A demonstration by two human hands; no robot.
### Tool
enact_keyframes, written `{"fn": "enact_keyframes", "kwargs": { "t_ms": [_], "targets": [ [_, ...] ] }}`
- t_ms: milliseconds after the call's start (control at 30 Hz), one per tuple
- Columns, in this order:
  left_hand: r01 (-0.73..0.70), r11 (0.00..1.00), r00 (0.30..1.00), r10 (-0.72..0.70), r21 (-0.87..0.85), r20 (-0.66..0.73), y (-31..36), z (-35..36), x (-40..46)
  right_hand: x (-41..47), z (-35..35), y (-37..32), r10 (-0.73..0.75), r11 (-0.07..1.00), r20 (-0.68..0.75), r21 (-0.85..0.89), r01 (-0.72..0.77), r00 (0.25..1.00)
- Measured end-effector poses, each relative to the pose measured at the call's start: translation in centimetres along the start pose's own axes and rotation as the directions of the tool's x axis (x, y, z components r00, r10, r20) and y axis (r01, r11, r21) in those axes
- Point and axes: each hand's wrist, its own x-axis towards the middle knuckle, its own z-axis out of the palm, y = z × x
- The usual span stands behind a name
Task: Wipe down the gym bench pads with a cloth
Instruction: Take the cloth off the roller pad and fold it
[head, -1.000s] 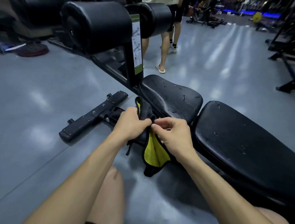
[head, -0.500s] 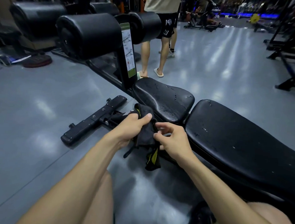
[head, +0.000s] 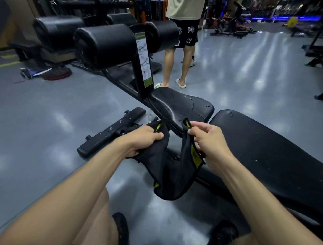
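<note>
Beside the seat pad (head: 181, 108), your left hand (head: 143, 138) and right hand (head: 210, 141) each grip the cloth (head: 169, 171), spreading it. Wiping seems not yet begun; next, press it onto the pad.

Both arms reach out in front of the body, bare from the elbow down. The left hand (head: 141, 138) has its back turned up and its fingers curled under, with the thumb lying across the top, gripping a fold of the cloth (head: 170, 171). The right hand (head: 210, 141) is a little way off to the side, at about the same height. Its thumb and fingers pinch another edge of the cloth. Both knees are bent below the arms.
</note>
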Motion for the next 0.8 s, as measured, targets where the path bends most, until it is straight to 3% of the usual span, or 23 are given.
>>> {"fn": "enact_keyframes", "kwargs": {
  "t_ms": [100,267,467,600,700,800],
  "targets": [
    [-0.078,0.989,0.997,0.078,0.127,0.006,1.1,0.5,-1.0,-0.9,1.8,0.4,-0.097,0.988,0.041,-0.116,0.101,0.995],
    [-0.112,0.986,0.994,0.112,0.125,0.007,1.2,1.6,-1.5,-1.7,3.8,1.1,-0.097,0.971,0.114,-0.207,0.119,0.989],
    [-0.084,0.978,0.994,0.097,-0.191,0.057,0.1,1.4,0.2,-1.6,3.8,2.0,-0.105,0.913,0.353,-0.337,0.231,0.930],
    [-0.066,0.912,0.970,0.154,-0.405,0.188,0.5,0.3,2.4,1.2,3.8,1.5,-0.142,0.786,0.403,-0.509,0.351,0.904],
    [-0.120,0.951,0.954,0.190,-0.285,0.234,0.3,-2.1,4.6,4.0,2.9,0.0,-0.078,0.822,0.463,-0.471,0.320,0.883],
    [-0.269,0.962,0.958,0.273,-0.054,0.090,-0.1,-4.3,7.2,7.0,2.4,-1.7,-0.045,0.851,0.529,-0.424,0.310,0.847]
  ]
}}
